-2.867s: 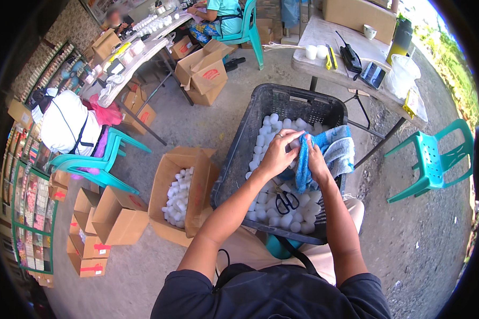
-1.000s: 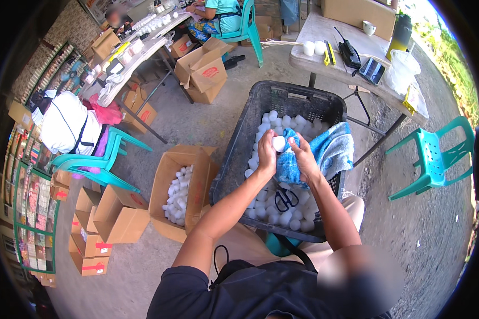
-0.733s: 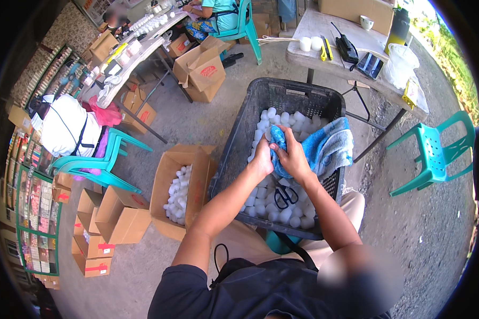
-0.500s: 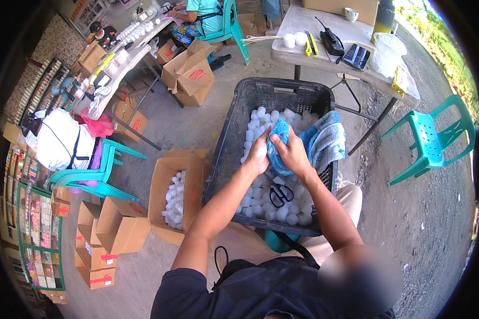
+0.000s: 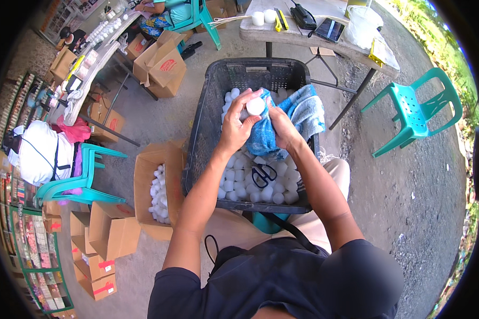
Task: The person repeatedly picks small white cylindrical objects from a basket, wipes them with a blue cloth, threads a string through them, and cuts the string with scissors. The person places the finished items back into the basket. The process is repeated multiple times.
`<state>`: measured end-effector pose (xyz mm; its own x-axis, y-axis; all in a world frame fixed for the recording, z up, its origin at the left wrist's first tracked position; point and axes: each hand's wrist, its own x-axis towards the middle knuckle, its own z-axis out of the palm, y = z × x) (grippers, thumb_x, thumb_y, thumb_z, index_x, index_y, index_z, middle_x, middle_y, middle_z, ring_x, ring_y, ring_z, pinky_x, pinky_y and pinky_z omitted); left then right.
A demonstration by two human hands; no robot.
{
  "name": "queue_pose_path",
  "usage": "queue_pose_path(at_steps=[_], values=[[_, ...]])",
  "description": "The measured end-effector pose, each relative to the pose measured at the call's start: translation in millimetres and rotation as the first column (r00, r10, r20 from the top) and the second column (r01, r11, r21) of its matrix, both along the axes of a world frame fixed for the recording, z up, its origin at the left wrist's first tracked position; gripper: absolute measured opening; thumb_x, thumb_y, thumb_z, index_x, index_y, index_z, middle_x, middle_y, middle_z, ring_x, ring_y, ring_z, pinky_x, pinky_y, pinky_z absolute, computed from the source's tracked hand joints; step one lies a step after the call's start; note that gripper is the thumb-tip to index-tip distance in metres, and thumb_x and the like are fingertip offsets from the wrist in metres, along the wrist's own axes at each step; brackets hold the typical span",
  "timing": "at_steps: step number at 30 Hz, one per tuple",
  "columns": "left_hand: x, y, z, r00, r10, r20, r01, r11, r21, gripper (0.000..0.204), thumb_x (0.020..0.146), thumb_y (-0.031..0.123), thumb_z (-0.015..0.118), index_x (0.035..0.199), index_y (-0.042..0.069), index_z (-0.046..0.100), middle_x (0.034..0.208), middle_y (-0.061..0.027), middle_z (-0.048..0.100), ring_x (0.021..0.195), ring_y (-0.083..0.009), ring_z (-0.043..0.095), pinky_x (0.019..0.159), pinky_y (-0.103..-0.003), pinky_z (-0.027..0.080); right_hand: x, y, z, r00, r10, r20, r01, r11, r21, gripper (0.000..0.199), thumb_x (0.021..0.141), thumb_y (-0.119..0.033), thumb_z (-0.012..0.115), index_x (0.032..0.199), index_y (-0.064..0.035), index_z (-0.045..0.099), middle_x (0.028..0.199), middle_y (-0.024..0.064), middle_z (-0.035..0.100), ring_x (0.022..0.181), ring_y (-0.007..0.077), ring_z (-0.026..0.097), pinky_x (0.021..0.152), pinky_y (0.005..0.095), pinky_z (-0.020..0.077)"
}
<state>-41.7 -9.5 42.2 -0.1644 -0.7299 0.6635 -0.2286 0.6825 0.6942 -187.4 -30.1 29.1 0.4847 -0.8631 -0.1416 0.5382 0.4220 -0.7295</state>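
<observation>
My left hand point(image 5: 236, 123) grips a short white candle-like cylinder point(image 5: 255, 106) between thumb and fingers, its round end facing up. Against it my right hand point(image 5: 283, 126) presses a blue towel point(image 5: 262, 137), its fingers closed on the cloth. Both hands are over a black plastic crate point(image 5: 197, 133) that holds many similar white cylinders point(image 5: 238, 176). On top of those lies a pair of dark-handled scissors point(image 5: 264, 174); its blades are hard to see. A grey and blue cloth point(image 5: 306, 112) hangs over the crate's right side, beside my right hand.
Left of the crate stands a cardboard box point(image 5: 143, 159) with more white cylinders. Ahead, a table point(image 5: 324, 42) bears a two-way radio point(image 5: 303, 17), a phone point(image 5: 330, 30) and yellow cutters. A green chair point(image 5: 418, 114) is at right; stacked cartons point(image 5: 112, 228) stand at left. Another person sits far back.
My hands have parted slightly and the left has turned, so the white cylinder now shows outside the blue towel. The whole view has shifted, moving the crate up and left.
</observation>
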Motion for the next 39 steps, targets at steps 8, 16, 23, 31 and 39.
queue_pose_path(at_steps=[8, 16, 23, 31, 39], values=[[4.9, -2.9, -5.1, 0.98, 0.01, -0.196, 0.022, 0.986, 0.162, 0.047, 0.086, 0.016, 0.07, 0.126, 0.0, 0.05, 0.129, -0.0122, 0.055, 0.116, -0.0174, 0.053, 0.101, -0.031, 0.041, 7.7, -14.9, 14.1, 0.828, -0.355, -0.435, 0.2, 0.91, -0.363, 0.039, 0.094, -0.035, 0.058, 0.1, 0.0038, 0.061, 0.091, 0.0116, 0.067, 0.069, 0.0179, 0.059, 0.065, 0.0328, 0.0485], [49.2, -6.3, 10.8, 0.767, 0.224, -0.601, -0.125, 0.971, 0.202, 0.043, 0.092, 0.009, 0.061, 0.132, 0.005, 0.045, 0.127, -0.0112, 0.056, 0.106, -0.0161, 0.059, 0.087, -0.028, 0.049, 30.0, -16.2, 11.1, -0.016, -0.897, -0.442, -0.607, 0.36, -0.708, 0.04, 0.079, -0.014, 0.061, 0.118, -0.0067, 0.055, 0.13, 0.0154, 0.046, 0.123, 0.0344, 0.042, 0.089, 0.0486, 0.0447], [45.9, -18.3, -4.6, 0.642, 0.269, -0.718, 0.1, 0.899, 0.426, 0.029, 0.092, 0.006, 0.059, 0.118, 0.007, 0.05, 0.11, -0.0082, 0.058, 0.093, -0.0157, 0.06, 0.079, -0.032, 0.051, 68.3, 49.5, -169.4, 0.057, -0.527, -0.848, -0.997, -0.082, -0.016, 0.027, 0.084, -0.027, 0.059, 0.108, -0.0167, 0.065, 0.132, 0.0059, 0.051, 0.121, 0.0226, 0.046, 0.096, 0.0446, 0.0411], [51.5, -14.1, 0.8, 0.735, 0.486, -0.473, -0.108, 0.772, 0.626, 0.021, 0.078, 0.012, 0.077, 0.084, 0.009, 0.058, 0.07, 0.001, 0.059, 0.055, -0.0071, 0.054, 0.05, -0.021, 0.044, 66.2, 37.7, -177.4, 0.159, -0.327, -0.932, -0.961, 0.163, -0.221, 0.022, 0.079, -0.012, 0.061, 0.098, -0.0014, 0.067, 0.11, 0.0122, 0.063, 0.103, 0.0228, 0.062, 0.093, 0.048, 0.0433], [58.2, -10.9, -15.7, 0.814, 0.504, 0.288, -0.572, 0.612, 0.546, 0.019, 0.072, 0.015, 0.079, 0.077, 0.002, 0.067, 0.071, -0.0093, 0.069, 0.065, -0.0123, 0.066, 0.056, -0.03, 0.05, 49.5, -15.5, -60.6, 0.774, -0.06, -0.63, -0.112, 0.967, -0.23, 0.01, 0.082, 0.002, 0.063, 0.093, 0.0017, 0.063, 0.074, 0.0047, 0.062, 0.057, 0.0115, 0.059, 0.051, 0.0257, 0.051]])
